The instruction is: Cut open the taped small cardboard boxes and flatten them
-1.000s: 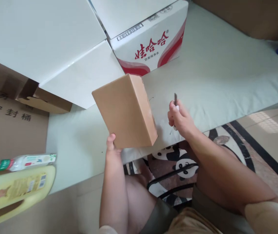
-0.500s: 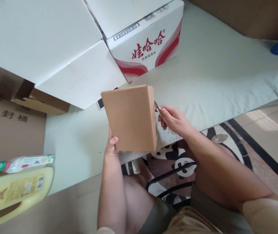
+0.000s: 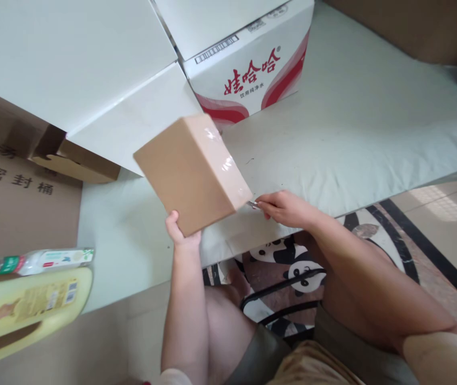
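Observation:
My left hand (image 3: 180, 235) grips a small brown cardboard box (image 3: 190, 174) from below and holds it tilted above the pale mattress (image 3: 344, 133). Clear tape shines along the box's right side. My right hand (image 3: 282, 207) pinches a small metal blade (image 3: 251, 204) whose tip touches the box's lower right corner.
A white and red water carton (image 3: 248, 59) and a large white box (image 3: 71, 59) stand behind. Flat brown cardboard (image 3: 12, 198) lies at left, with a clear bottle (image 3: 31, 262) and a yellow jug (image 3: 23, 313) near it. A panda rug (image 3: 292, 262) covers the floor below.
The box has tipped leftward and its taped side now faces up. My right hand has slid down from the box's upper right edge to its lower right corner.

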A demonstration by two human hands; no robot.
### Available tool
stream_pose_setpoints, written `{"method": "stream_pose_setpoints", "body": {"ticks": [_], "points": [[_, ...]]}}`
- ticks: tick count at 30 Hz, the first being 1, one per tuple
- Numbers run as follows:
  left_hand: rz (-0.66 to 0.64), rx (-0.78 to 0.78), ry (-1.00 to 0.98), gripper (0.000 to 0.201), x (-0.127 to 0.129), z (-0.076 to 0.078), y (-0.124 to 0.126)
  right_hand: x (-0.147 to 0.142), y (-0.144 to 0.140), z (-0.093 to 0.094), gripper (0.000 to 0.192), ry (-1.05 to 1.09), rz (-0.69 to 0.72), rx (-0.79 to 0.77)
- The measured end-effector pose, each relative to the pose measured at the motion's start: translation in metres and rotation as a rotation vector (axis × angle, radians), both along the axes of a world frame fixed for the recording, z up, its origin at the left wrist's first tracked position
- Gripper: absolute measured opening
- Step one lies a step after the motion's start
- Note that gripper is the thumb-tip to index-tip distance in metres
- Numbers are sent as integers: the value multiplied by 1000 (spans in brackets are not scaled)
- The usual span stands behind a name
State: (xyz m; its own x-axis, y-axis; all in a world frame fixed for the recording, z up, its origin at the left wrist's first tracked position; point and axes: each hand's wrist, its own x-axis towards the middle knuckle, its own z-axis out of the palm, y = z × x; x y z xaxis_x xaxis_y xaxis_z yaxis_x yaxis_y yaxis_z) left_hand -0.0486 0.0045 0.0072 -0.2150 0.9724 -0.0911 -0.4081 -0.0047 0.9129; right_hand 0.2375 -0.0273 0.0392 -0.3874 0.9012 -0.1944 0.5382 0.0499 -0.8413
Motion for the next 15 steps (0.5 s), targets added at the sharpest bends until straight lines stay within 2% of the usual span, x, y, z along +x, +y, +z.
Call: {"method": "stream_pose_setpoints", "body": {"ticks": [2,4,8,10,12,15], "points": [[87,15,-82,50,2,6,3,2,-2,-4,32,-51,87,5],[128,17,-118,49,3,9,3,4,-2,-12,31,-110,78,48],[38,2,-106,51,8,7,-1,7,2,-33,41,-182,-247,265],[-31,-30,-100,53,12,3,-4,8,4,-41,50,-188,-335,393],[-79,-64,-91,55,15,-2,-5,8,5,-44,58,-131,-299,482],[-103,-66,-45,56,15,-10,-3,7,4,-42,66,33,-142,524]]}}
